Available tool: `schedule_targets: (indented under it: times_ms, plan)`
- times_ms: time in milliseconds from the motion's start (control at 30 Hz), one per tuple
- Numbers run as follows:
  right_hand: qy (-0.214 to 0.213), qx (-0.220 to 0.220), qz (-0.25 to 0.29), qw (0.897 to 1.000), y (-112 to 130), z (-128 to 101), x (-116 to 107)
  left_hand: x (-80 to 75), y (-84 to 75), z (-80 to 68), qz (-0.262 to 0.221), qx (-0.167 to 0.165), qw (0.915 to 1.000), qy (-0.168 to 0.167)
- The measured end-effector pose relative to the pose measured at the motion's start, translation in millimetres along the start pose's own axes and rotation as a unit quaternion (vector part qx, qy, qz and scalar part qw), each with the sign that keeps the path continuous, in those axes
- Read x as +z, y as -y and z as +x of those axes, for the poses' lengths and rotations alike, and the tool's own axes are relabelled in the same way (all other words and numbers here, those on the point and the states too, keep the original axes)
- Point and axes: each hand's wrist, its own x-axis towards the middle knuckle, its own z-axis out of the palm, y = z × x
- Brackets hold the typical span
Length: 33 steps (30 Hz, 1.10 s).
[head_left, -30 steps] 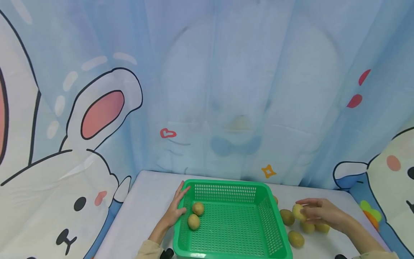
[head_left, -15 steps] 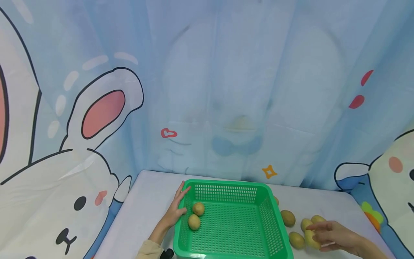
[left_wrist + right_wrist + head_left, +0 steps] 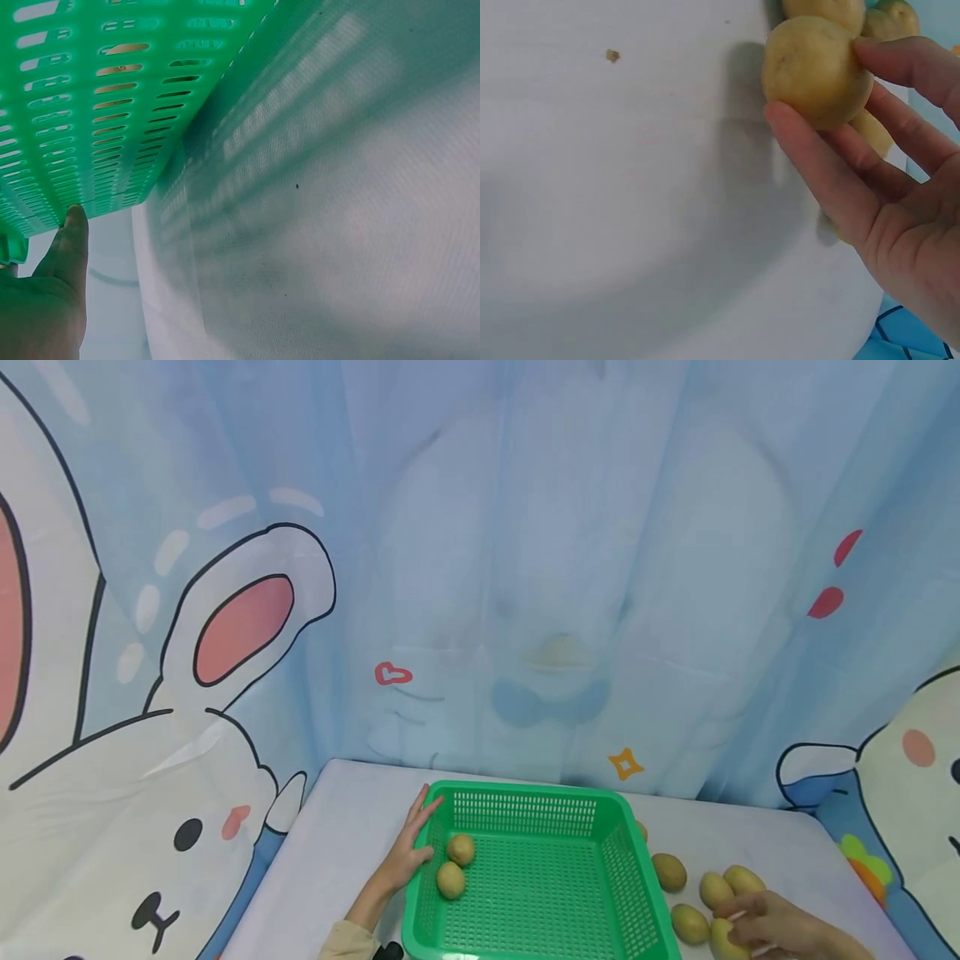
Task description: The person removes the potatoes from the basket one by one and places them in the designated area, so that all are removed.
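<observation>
A green plastic basket [image 3: 525, 893] stands on the table, with two potatoes [image 3: 451, 880] inside near its left wall. Along the basket's left rim rests my left hand [image 3: 401, 864], fingers straight and thumb at the edge. In the left wrist view a finger [image 3: 73, 232] touches the outside of the slotted wall. To the right of the basket, my right hand [image 3: 780, 927] holds a potato [image 3: 817, 71] between thumb and fingertips, low over the table at the front of a loose group. Around it lie several other potatoes [image 3: 689, 924].
A white cloth covers the table [image 3: 360, 818]. Another potato [image 3: 669, 872] lies close to the basket's right wall, and one more [image 3: 642, 832] peeks out behind its right corner. A blue cartoon curtain [image 3: 547, 568] hangs behind. A small crumb [image 3: 613, 55] sits on the cloth.
My right hand has carried the potato from the back of the group to its front, nearer me. My left hand stays on the basket's rim.
</observation>
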Motion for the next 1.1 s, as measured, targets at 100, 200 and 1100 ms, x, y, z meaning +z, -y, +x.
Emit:
schedule_targets:
  times_ms: [100, 200, 1100]
  plan:
    - [-0.004, -0.002, 0.000, 1.000, -4.2, 1.1, 6.2, 0.5, 1.7, -1.5, -0.002, -0.001, 1.0000, 0.004]
    - [-0.011, 0.001, -0.002, 1.000, -5.2, 0.9, 10.5, 1.1, 3.3, -2.3, -0.006, -0.001, 1.0000, 0.005]
    - [0.038, -0.150, -0.051, 0.987, 70.1, -2.7, -4.6, 0.2, 3.7, -1.0, -0.007, -0.009, 0.9999, -0.004]
